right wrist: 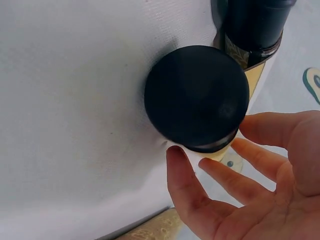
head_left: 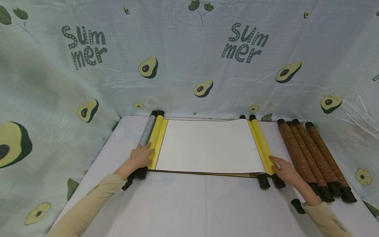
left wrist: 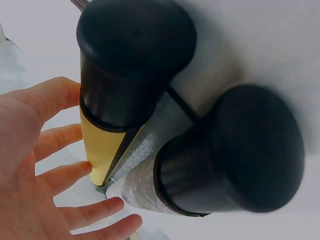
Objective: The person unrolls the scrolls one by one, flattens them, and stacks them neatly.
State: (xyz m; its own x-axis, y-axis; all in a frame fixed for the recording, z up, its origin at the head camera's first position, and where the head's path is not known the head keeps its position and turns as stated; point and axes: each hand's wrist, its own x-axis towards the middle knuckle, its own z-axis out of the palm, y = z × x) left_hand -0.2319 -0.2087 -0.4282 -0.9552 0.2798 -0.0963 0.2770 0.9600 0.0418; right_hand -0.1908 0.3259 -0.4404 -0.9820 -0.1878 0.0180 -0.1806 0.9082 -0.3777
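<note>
A scroll lies unrolled between my hands in the head view, its blank white sheet (head_left: pixel 207 144) edged in yellow at both sides. My left hand (head_left: pixel 141 155) rests with spread, fairly straight fingers on the left yellow roll (head_left: pixel 155 133). In the left wrist view its fingertips touch that roll behind a black end knob (left wrist: pixel 135 37). A grey patterned roll (head_left: pixel 147 131) lies just left of it. My right hand (head_left: pixel 285 170) holds the right yellow roll (head_left: pixel 262 138) near its front end, with thumb and fingers at it. A black knob (right wrist: pixel 197 95) hides part of this contact in the right wrist view.
Several brown patterned scrolls (head_left: pixel 314 154) with black ends lie side by side at the table's right. A separate black end knob (head_left: pixel 297 206) shows near my right wrist. The white-covered table (head_left: pixel 183 207) backs onto a printed cloth (head_left: pixel 177 39) with avocados.
</note>
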